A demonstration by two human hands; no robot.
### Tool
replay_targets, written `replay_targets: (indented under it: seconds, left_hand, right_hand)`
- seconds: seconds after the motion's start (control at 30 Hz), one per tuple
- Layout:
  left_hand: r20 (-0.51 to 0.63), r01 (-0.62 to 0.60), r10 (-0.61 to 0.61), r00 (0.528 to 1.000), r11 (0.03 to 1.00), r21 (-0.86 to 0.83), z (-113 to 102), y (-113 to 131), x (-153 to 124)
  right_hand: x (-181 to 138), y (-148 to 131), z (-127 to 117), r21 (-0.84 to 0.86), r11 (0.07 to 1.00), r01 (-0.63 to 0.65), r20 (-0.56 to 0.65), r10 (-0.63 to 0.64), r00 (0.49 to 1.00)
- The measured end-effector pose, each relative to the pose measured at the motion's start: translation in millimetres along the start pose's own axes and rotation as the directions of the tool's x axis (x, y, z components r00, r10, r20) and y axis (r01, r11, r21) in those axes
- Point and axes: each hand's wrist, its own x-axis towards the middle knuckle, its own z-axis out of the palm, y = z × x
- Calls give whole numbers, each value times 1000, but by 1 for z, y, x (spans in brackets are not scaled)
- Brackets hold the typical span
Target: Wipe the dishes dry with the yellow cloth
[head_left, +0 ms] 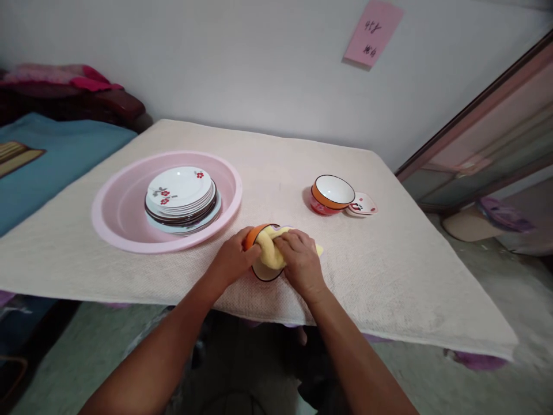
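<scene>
My left hand (237,257) grips the tilted bowl (266,273) on its left; my right hand (301,262), at its right, clutches cloth (269,250) bunched inside.

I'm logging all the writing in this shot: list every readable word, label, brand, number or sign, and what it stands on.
Pink paper on the wall, upper line: "45", then an unclear mark, possibly "8".
Pink paper, lower line: handwriting too blurred to read.
Small dish: dark marks, too small to tell whether they are letters.
Plates, nearest bowl, yellow cloth: no writing that I can make out.
</scene>
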Motion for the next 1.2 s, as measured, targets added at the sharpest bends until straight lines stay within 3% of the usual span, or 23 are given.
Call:
replay_targets:
  seconds: [0.17,0.27,0.37,0.43,0.5,0.57,0.63,0.67,0.73,0.83,0.93,1.07,1.2]
  left_hand:
    - [9,-59,60,998,993,-99,5,0,-1]
    - [0,-43,44,999,987,-154,8,-5,-1]
    - [-75,39,-51,996,988,-152,14,-13,-1]
    - [-137,70,-93,986,984,-165,17,-17,-1]
    - [-172,69,-107,979,974,-214,21,-18,0]
    - [-186,66,-119,975,961,-270,24,-17,1]
    - [-191,74,-140,971,946,-316,26,-14,2]
    - [-191,80,-151,970,939,-334,27,-12,3]
    - [-200,82,-159,967,934,-347,30,-11,4]
    - [-236,61,-133,963,955,-290,37,-11,2]
    - [-205,41,-87,975,974,-222,47,-13,-5]
    - [-98,31,-55,994,972,-232,56,-14,-10]
    - [-11,45,-51,999,952,-304,50,-13,-8]
  right_hand:
    - [10,-11,-7,-9,1000,2,-65,-2,998]
    - [12,-15,-13,-12,999,-49,-17,49,999]
    - [9,-14,-16,75,969,-236,114,227,967]
    - [7,-9,-18,230,858,-459,197,421,885]
    - [5,-4,-21,475,570,-670,304,608,733]
    - [5,1,-26,691,108,-715,499,645,579]
    - [5,3,-31,714,-322,-622,684,511,520]
    - [5,3,-32,681,-458,-571,732,446,515]
    - [6,0,-34,640,-593,-489,762,407,503]
    - [8,-8,-32,701,-615,-362,706,523,478]
    - [10,-16,-28,795,-525,-304,603,630,489]
    - [10,-21,-23,874,-319,-366,477,707,523]
    - [8,-24,-15,855,-4,-519,370,706,604]
